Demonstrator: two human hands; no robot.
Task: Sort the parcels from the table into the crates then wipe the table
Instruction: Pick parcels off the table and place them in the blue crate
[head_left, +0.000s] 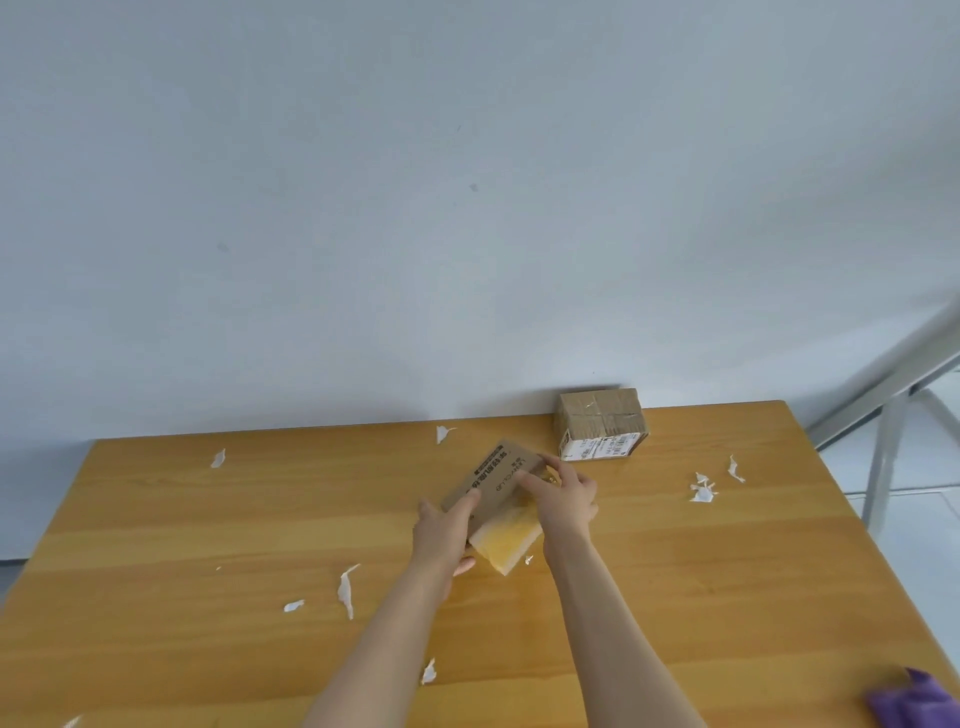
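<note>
Both left hand (441, 530) and right hand (563, 499) clasp the flat parcel (493, 483) mid-frame; best lift it level.

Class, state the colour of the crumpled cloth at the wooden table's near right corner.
The crumpled cloth is purple; head view.
</note>
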